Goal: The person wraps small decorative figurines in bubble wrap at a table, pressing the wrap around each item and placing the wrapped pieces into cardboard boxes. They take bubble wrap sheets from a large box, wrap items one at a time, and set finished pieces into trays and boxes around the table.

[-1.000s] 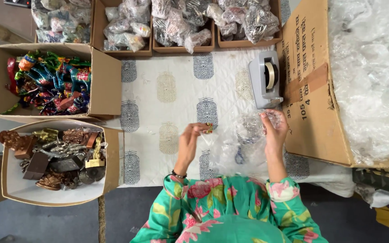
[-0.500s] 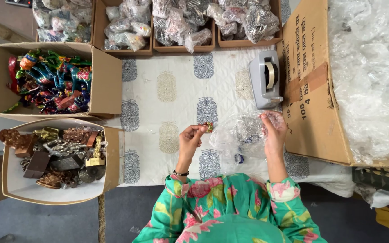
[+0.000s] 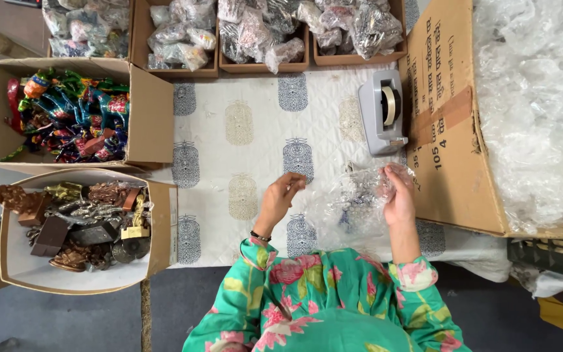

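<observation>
My right hand (image 3: 397, 195) grips a bundle of clear bubble wrap (image 3: 350, 207) with something dark and blue inside, resting on the white patterned cloth (image 3: 242, 137). My left hand (image 3: 281, 199) hovers just left of the bundle. Its fingertips are pinched together on what looks like a small strip of tape. A grey tape dispenser (image 3: 382, 117) stands on the cloth just beyond my right hand.
A big cardboard box of bubble wrap (image 3: 529, 111) fills the right side. On the left are a box of colourful painted figures (image 3: 66, 114) and a box of brown and metal figures (image 3: 76, 225). Trays of wrapped bundles (image 3: 255, 29) line the far edge.
My right hand has drawn the bubble-wrap bundle slightly nearer and closed more around it. The left hand has stayed pinched beside it, shifting a little.
</observation>
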